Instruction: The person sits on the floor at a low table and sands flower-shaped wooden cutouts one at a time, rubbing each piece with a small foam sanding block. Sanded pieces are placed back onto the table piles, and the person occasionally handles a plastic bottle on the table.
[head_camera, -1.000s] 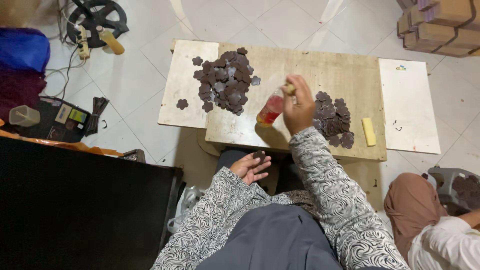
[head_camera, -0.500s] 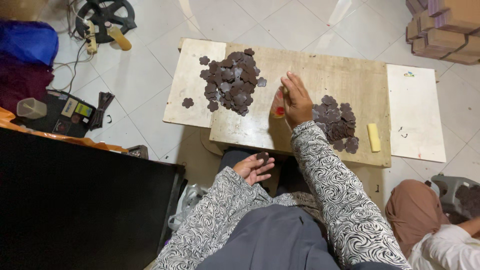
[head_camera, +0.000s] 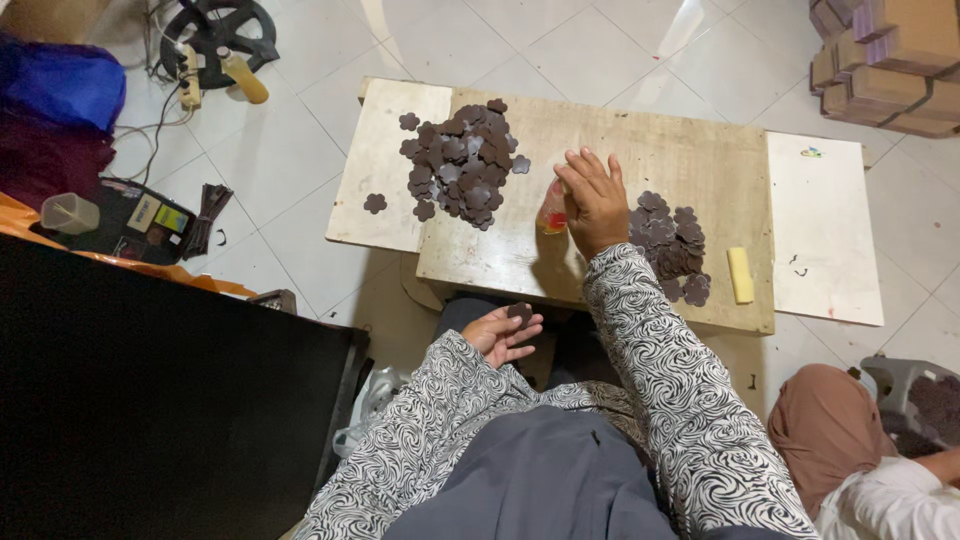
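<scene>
Floor: we sit over pale tiles, with a low wooden bench (head_camera: 660, 160) before our knees and white boards (head_camera: 825, 225) lying at its left and right ends.
Right hand: our right hand (head_camera: 592, 200) rests near the bench's middle, fingers spread and curled over a small red-and-clear bottle (head_camera: 552, 212) that it touches; how firmly it grips we cannot tell.
Left hand: our left hand (head_camera: 505, 334) lies in our lap below the near edge, palm up and half open, with one dark flower-shaped piece (head_camera: 519, 313) on its fingers.
Piles: one heap of dark pieces (head_camera: 462, 165) sits toward the far-left corner, well apart from the right hand; a second heap (head_camera: 670, 245) lies just beside that hand's wrist, toward the near-right corner.
Yellow block: a small one (head_camera: 739, 274) lies near the right edge.
Open room: bare wood runs between the two heaps and along the far edge.
Neighbour: another person's knee (head_camera: 825, 430) shows at lower right.
</scene>
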